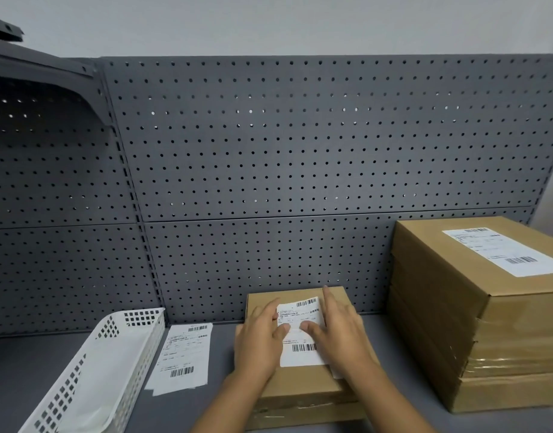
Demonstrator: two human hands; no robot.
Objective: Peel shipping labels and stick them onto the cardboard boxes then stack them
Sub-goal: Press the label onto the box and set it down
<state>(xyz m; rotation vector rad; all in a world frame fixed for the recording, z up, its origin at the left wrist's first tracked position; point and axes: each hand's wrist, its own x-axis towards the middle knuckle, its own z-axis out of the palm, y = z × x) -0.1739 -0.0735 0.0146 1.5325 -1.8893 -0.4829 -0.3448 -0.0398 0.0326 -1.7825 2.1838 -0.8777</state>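
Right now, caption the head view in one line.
Left hand and right hand press a shipping label onto a cardboard box; spare labels lie left, labelled stack right.

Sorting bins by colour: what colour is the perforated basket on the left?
White, best seen in the head view: the basket.

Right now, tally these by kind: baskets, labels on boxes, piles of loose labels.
White basket: 1
Labels on boxes: 2 (centre label, stack label)
Loose-label pile: 1
Total: 4
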